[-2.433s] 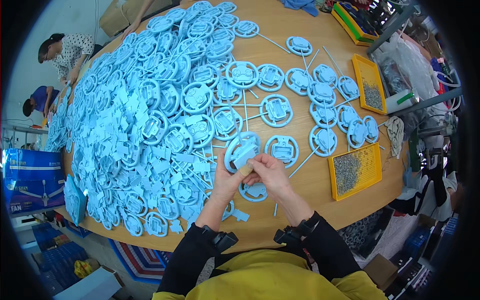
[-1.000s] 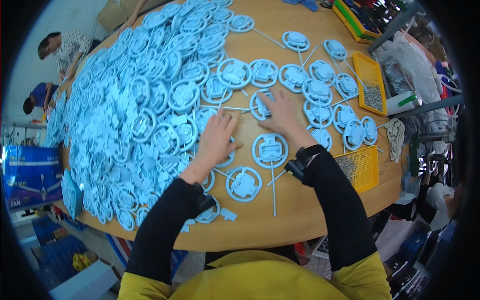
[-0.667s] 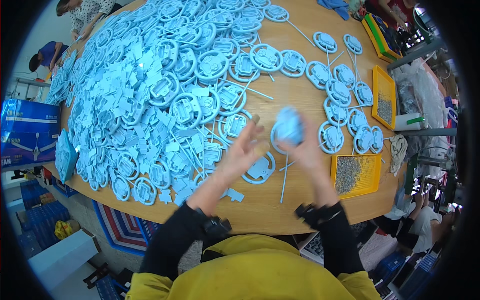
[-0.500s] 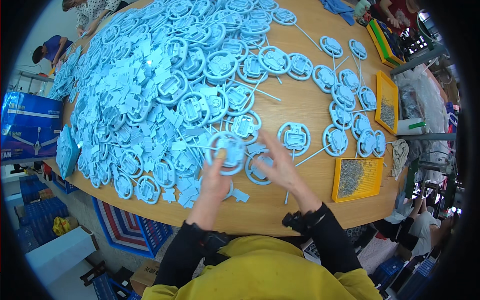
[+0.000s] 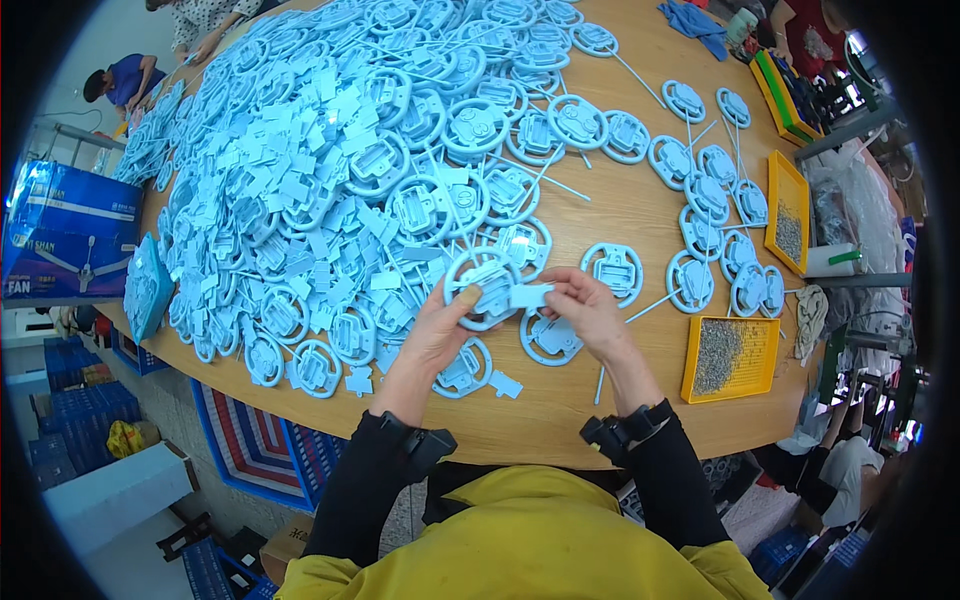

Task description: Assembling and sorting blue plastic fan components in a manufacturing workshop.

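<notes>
My left hand [image 5: 428,345] is closed on the rim of a light blue plastic ring-shaped part [image 5: 487,283], its thumb over the front. A recessed block fills the middle of that ring. Between the thumb and fingers of my right hand [image 5: 598,318] is a small flat light blue cover plate [image 5: 529,296], held at the ring's right side. Whether plate and ring touch is unclear. Beneath my hands, another ring part [image 5: 555,345] lies on the table, and a loose plate [image 5: 506,384] rests nearer to me.
A big heap of similar ring parts and plates [image 5: 290,190] covers the table's left and middle. Several ring parts with sticks lie on the right, beside yellow trays [image 5: 731,392] of small metal pieces. A blue carton [image 5: 72,225] stands far left. Other people sit at the back.
My right hand was apart with its fingers spread; now it pinches a small cover plate beside the ring. My left hand keeps its hold on the ring part.
</notes>
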Available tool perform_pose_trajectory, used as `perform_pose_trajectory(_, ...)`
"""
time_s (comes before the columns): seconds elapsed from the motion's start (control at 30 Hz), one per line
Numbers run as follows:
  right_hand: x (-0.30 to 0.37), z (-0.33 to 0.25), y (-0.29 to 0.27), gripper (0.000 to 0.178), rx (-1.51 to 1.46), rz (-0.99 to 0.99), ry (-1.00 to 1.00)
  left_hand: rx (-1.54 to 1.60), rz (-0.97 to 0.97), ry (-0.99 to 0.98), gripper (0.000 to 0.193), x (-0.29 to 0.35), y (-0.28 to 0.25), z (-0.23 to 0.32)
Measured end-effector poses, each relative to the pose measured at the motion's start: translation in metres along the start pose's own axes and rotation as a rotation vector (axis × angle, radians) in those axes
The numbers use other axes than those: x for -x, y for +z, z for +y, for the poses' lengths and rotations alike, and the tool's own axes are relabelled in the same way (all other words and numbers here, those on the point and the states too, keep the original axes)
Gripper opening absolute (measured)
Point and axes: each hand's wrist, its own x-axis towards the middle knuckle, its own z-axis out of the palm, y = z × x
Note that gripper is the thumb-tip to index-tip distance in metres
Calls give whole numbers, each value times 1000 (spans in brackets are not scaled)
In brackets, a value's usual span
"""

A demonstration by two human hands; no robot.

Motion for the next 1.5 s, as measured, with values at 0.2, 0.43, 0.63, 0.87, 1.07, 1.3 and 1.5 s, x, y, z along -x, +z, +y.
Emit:
perform_pose_trajectory(0.2,4,4,21,25,56,125,-285,-105,-131,33,60,-12,26,-9)
perform_pose_trajectory(0.43,9,6,10,42,-330,30,-73,-49,53,4,47,-17,47,-11)
perform_pose_trajectory(0.63,11,22,7,38,-251,204,-57,-463,-52,86,47,-23,59,-12)
perform_pose_trajectory(0.87,1,36,-46,38,-499,410,-174,-883,187,261,63,-45,46,1)
perform_pose_trajectory(1.07,-46,-14,3,31,-113,101,-253,-1484,680,653,74,-53,-29,80)
perform_pose_trajectory(1.3,-177,-50,85,29,1020,246,-1044,-1849,581,589,76,-71,-5,91)
perform_pose_trajectory(1.5,-188,-48,80,15,1335,230,-817,-1787,422,906,77,-62,-19,76)
